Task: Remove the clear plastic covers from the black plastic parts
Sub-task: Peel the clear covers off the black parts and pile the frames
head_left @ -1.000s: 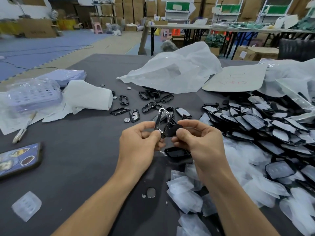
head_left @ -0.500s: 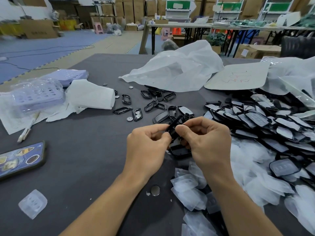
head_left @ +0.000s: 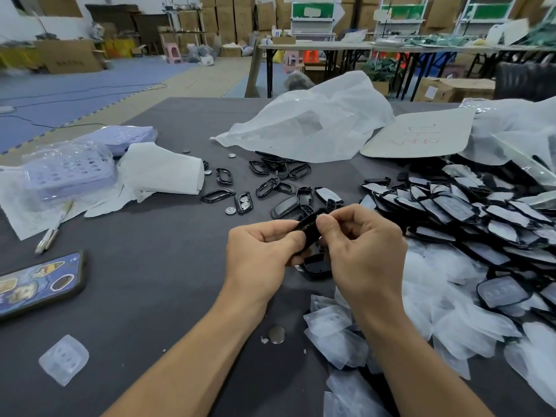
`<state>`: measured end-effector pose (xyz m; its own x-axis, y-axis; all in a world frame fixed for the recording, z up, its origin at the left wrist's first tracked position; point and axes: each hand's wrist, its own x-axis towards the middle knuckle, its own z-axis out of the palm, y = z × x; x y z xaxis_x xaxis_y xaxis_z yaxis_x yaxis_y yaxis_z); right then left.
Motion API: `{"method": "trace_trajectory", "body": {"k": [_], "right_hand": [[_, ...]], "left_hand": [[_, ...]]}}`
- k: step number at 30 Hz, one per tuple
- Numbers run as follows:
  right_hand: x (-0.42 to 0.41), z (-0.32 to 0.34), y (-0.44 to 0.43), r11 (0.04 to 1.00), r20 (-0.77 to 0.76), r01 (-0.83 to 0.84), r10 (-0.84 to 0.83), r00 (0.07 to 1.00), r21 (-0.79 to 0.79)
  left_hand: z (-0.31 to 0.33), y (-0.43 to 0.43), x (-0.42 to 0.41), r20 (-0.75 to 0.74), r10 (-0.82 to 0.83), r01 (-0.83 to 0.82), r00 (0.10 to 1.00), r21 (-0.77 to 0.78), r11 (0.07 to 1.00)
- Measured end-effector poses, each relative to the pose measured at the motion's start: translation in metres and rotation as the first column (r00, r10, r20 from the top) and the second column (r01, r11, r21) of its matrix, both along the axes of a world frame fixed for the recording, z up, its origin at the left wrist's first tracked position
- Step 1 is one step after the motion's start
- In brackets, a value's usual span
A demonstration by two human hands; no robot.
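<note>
Left grip (head_left: 261, 251): bare hand, fingers curled in, thumb and forefinger pinching the lower left edge of a black part (head_left: 308, 227).
Right grip (head_left: 361, 251): bare hand, fingers curled, thumb tip pressed on the upper right edge of the same part.
Black part: held between the two grips just above the tabletop (head_left: 150, 281), tilted, upper end away from the person, seen nearly edge-on. Whether a clear cover is on it I cannot tell.
Second black shell (head_left: 316, 264): lies on the tabletop directly beneath the grips, partly hidden by the right one.
Covered parts pile (head_left: 451, 212): large heap to the right of the right grip, near it, not touching.
Loose clear covers (head_left: 337, 335): heaped by the right forearm, spreading right under the pile.
Bare black frames (head_left: 267, 185): scattered beyond the grips, toward the white plastic bag (head_left: 310, 121).
Coin cell (head_left: 276, 334): between the forearms, flat.
Single clear cover (head_left: 63, 359): lower left, well apart from the grips.
Phone (head_left: 39, 284): left edge, lying flat, stickered back upward.
Lilac trays (head_left: 66, 173): far left, wrapped in clear film, beside folded white paper (head_left: 162, 170).
</note>
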<state>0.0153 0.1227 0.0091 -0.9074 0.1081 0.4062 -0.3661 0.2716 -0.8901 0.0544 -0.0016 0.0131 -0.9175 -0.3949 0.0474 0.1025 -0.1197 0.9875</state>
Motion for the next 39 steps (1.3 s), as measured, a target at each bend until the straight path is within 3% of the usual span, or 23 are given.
{"method": "trace_trajectory", "body": {"k": [4, 7, 11, 15, 18, 20, 26, 30, 39], "right_hand": [[0.001, 0.005, 0.003, 1.000, 0.011, -0.007, 0.007, 1.000, -0.018], [-0.002, 0.003, 0.003, 0.990, 0.075, -0.132, 0.136, 0.988, -0.054], [-0.001, 0.000, 0.002, 0.997, 0.059, -0.068, 0.070, 0.996, -0.033], [-0.005, 0.000, 0.002, 0.986, 0.090, -0.139, 0.148, 0.985, -0.094], [-0.005, 0.001, 0.002, 0.946, 0.184, -0.263, 0.298, 0.937, -0.189], [-0.005, 0.002, 0.003, 0.937, 0.222, -0.304, 0.338, 0.915, -0.173], [-0.005, 0.001, 0.006, 0.956, 0.229, -0.294, 0.287, 0.930, -0.006], [-0.003, 0.003, 0.006, 0.960, 0.222, -0.270, 0.250, 0.942, 0.067], [-0.006, 0.002, 0.002, 0.960, 0.200, -0.217, 0.181, 0.963, 0.175]], "left_hand": [[0.002, 0.003, 0.003, -0.007, -0.027, 0.028, 1.000, 0.167, 0.985], [0.002, 0.002, 0.003, -0.012, -0.100, 0.100, 0.995, 0.184, 0.978], [0.002, 0.003, 0.004, -0.008, -0.203, 0.200, 0.979, 0.216, 0.956], [-0.001, 0.004, 0.002, 0.021, -0.154, 0.145, 0.988, 0.234, 0.961], [-0.003, 0.003, 0.000, 0.065, -0.084, 0.072, 0.994, 0.166, 0.984], [-0.005, 0.002, -0.001, 0.098, -0.054, 0.047, 0.994, 0.070, 0.996], [-0.005, -0.006, 0.003, 0.219, 0.019, 0.046, 0.975, -0.288, 0.956], [-0.001, -0.005, 0.007, 0.202, -0.010, 0.094, 0.979, -0.412, 0.906], [-0.011, 0.007, 0.008, -0.015, 0.118, -0.114, 0.993, -0.400, 0.909]]}}
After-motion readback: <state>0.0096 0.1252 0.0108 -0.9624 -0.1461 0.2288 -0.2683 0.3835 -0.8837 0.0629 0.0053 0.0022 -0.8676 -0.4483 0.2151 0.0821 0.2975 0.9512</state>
